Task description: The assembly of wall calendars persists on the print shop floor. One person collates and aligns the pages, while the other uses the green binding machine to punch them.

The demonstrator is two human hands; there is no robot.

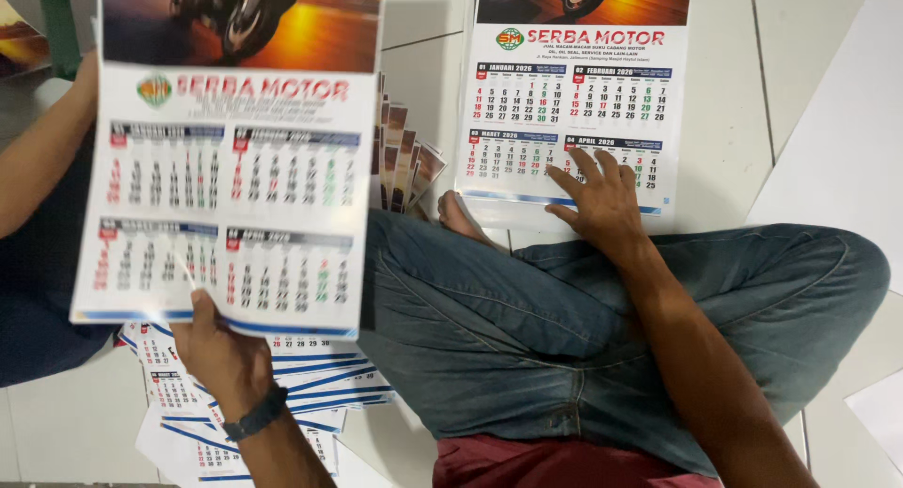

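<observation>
Up in the left half of the frame, a calendar sheet (230,159) is held aloft, blurred, with the left hand (224,356) pinching its lower edge between thumb and fingers; the grip closes on the paper near the middle of that edge, which likely keeps the sheet hanging flat and readable. A dark band sits on that wrist. Below it, at lower left, a loose stack of sheets (310,375) lies fanned on the floor (724,102), just under the lifted sheet. At upper centre, a second calendar sheet (564,102) lies flat on the tiles, and the right hand (602,201) rests on its lower right corner, fingers spread and pressing down, seemingly to hold it steady. Between the two sheets a fan of picture strips (404,159) lies by a bare foot (461,215). Crossed legs in jeans (611,328) fill the middle. Another person's arm (42,154) shows at far left.
</observation>
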